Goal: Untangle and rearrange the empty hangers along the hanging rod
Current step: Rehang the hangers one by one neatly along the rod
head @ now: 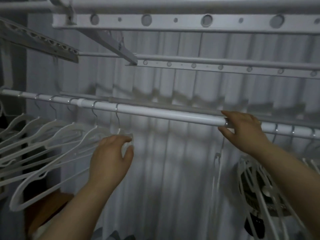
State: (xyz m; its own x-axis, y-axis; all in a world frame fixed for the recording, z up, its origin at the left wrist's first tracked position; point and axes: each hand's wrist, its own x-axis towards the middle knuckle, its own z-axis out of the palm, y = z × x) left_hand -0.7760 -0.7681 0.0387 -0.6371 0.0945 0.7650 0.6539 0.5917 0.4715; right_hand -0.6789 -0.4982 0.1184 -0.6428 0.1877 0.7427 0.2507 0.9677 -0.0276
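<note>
A white hanging rod (pixel 164 113) runs from upper left down to the right. Several empty white hangers (pixel 43 135) hang spaced along its left part. My left hand (pixel 110 156) curls around the shoulder of the rightmost of these, the hanger (pixel 119 130) whose metal hook sits at mid-rod. My right hand (pixel 242 129) is at the rod further right, fingers closed around a metal hanger hook on it; the hanger's body drops below the hand as a thin white edge (pixel 217 163). More hanger hooks (pixel 292 130) sit on the rod to its right.
A white drying rack with perforated bars (pixel 173 21) hangs overhead, a second bar (pixel 207 66) below it. A pleated white curtain (pixel 173 170) fills the background. A white wire clip frame with dark items (pixel 256 187) hangs at lower right. Brown fabric (pixel 48 205) lies at lower left.
</note>
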